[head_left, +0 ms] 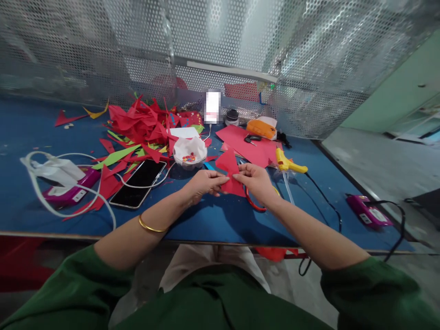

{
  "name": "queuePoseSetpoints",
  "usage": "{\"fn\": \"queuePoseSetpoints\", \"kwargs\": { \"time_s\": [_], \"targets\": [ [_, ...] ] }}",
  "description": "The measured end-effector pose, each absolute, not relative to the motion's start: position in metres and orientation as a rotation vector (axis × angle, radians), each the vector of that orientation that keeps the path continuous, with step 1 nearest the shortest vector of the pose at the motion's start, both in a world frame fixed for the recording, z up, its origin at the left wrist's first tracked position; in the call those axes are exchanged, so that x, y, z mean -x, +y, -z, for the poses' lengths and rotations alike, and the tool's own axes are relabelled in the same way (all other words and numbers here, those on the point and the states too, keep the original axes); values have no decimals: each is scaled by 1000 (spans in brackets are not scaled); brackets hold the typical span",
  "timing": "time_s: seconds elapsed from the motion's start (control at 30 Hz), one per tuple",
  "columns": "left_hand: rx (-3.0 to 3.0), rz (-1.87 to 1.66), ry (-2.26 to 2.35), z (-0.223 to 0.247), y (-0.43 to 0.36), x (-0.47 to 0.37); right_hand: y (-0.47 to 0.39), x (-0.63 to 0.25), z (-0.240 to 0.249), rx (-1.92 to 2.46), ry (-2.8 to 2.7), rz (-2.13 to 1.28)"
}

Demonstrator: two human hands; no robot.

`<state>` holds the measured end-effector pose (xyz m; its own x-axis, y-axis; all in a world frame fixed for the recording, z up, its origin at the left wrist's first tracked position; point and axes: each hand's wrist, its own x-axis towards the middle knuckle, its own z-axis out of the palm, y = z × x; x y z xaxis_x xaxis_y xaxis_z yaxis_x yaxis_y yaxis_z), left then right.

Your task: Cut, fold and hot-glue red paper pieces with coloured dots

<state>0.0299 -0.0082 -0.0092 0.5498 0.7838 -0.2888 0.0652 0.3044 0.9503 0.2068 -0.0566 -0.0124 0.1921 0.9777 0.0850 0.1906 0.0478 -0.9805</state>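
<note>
A red paper piece point(228, 161), narrow in the middle, is held up between my two hands above the blue table. My left hand point(205, 184) pinches its left edge between thumb and fingers. On the right edge, my right hand point(253, 181) grips the same piece the same way. Orange-handled scissors point(253, 204) lie under my right hand, their blades mostly hidden. Just behind my left hand stands a white bowl point(190, 158) with small colourful bits in it. Large red sheets point(250, 146) lie beyond the held piece.
Red and green paper scraps point(140, 121) are heaped at the back left. A black phone point(139, 183), white cables and a purple power strip point(72, 190) lie on the left. To the right are a yellow glue gun point(288, 164) with its cord and another purple strip point(368, 211).
</note>
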Motion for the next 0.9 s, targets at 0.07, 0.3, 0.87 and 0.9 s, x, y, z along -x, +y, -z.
{"fn": "queuePoseSetpoints", "kwargs": {
  "time_s": [0.07, 0.3, 0.87, 0.9],
  "targets": [
    [-1194, -603, 897, 9, -9, -31, -55, -207, 15, 1391, -1201, -859],
    [-1242, -859, 865, 15, -11, -38, -53, -203, 18, 1454, -1217, -726],
    [-1065, -752, 949, 6, -3, -31, -37, -400, -5, 2400, -2177, 249],
    [-1068, -744, 953, 6, -3, -31, -36, -399, -5, 2407, -2171, 263]
  ]
}}
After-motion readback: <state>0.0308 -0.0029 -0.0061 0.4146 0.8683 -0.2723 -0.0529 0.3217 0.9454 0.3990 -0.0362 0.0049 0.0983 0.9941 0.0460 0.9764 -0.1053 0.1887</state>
